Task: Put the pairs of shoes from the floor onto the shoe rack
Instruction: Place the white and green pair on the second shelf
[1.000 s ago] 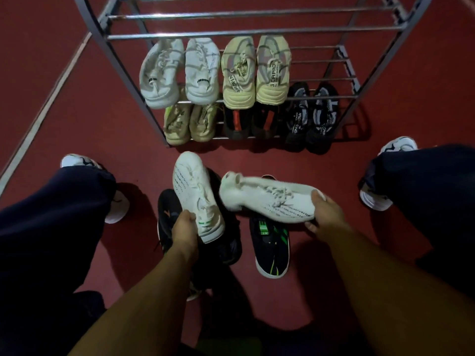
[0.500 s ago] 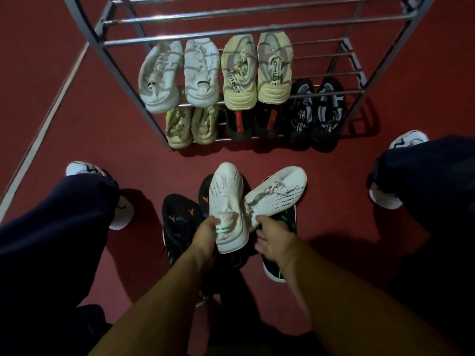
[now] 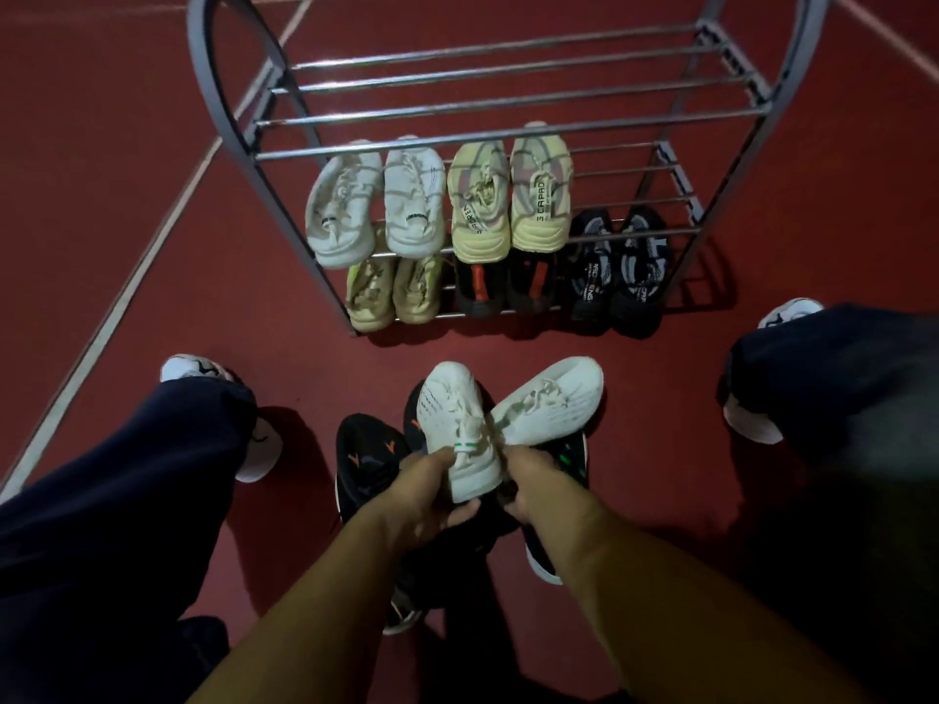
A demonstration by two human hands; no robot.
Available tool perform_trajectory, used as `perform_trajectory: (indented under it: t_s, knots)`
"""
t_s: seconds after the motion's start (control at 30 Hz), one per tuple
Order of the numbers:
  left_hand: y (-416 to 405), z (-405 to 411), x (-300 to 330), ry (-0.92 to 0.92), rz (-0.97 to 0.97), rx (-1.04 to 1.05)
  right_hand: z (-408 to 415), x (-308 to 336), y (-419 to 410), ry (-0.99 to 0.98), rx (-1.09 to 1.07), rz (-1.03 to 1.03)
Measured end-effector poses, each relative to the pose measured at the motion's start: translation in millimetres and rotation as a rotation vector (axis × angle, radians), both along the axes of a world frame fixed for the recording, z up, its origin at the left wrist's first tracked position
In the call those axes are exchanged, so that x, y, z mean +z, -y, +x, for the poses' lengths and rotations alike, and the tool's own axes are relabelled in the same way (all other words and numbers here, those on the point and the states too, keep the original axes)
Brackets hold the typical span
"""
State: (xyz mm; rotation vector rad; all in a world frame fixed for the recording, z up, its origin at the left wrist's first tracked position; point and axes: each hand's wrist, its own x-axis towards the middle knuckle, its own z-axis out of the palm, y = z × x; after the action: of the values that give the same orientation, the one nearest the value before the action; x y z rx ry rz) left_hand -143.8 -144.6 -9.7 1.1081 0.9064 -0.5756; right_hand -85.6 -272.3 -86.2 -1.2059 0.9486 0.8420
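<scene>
I take the shoe rack as my landmark. It is a grey metal frame of bars with three tiers I can count. The top tier carries no shoes. On the middle tier I count four shoes: one white pair at the left and one cream pair just beside it. On the bottom tier I count six: a pale yellow-green pair at the left, a black pair with red tongues in the middle, and a black-and-grey knit pair at the right.

On the near side of the rack, over the red floor, both hands are closed around the heels of two white sneakers. My left hand grips the left white sneaker, toe pointing at the rack. My right hand grips the right white sneaker, toe angled away to the right. The two heels touch between the hands.

Under them, nearer me than the rack, dark shoes lie on the floor: two black shoes with orange marks and one black shoe with green marks show; a fourth I cannot make out.
</scene>
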Motion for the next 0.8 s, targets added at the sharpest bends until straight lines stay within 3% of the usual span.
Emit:
perform_trajectory:
  t_s: [0.07,0.2,0.5,0.8]
  knots:
    - [-10.3,3.4,17.3,0.04,0.001,0.012,-5.6,58.4,-2.0,0.058,-0.029,-0.045]
    - [-33.1,5.0,52.8,0.033,0.041,-0.025,11.8,100.3,10.0,0.084,-0.147,-0.112]
    - [1.6,-19.2,130.3,0.205,0.05,-0.118,-20.5,213.5,62.6,0.35,0.411,-0.193]
    - [22.2,5.1,178.1,0.365,0.04,-0.079,7.0,266.0,105.1,0.45,0.401,-0.173]
